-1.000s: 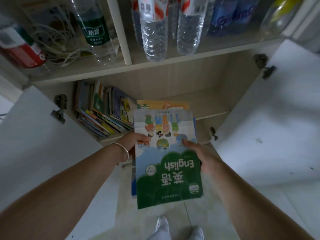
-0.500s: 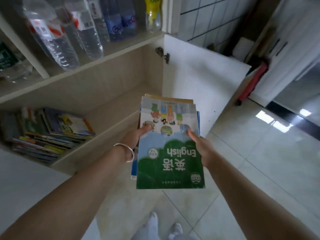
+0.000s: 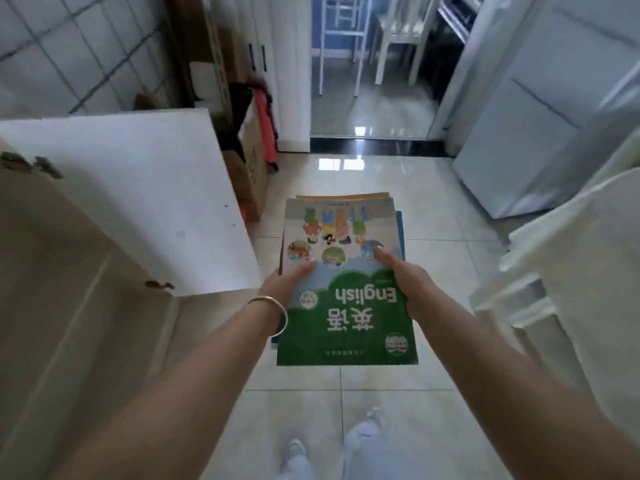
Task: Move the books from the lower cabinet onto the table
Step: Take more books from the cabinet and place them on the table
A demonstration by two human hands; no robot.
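I carry a small stack of books (image 3: 346, 299) flat in front of me over the tiled floor. The top one has a green and white "English" cover, and orange and blue book edges show beneath it. My left hand (image 3: 289, 284) grips the stack's left edge, thumb on the cover, a silver bangle on the wrist. My right hand (image 3: 403, 282) grips the right edge with its thumb pressed on the cover. The lower cabinet's shelf and the other books are out of view, and so is the table.
The open white cabinet door (image 3: 131, 202) juts out at the left, beside the cabinet's wooden side (image 3: 52, 306). Cardboard boxes (image 3: 249, 161) lean behind it. A white chair (image 3: 571, 271) stands at the right, a white appliance (image 3: 519, 133) beyond it. A doorway (image 3: 370, 98) opens ahead.
My view has swung right, away from the cabinet shelves toward the doorway. Both hands keep the same hold on the stack, which has come away from the cabinet with me.
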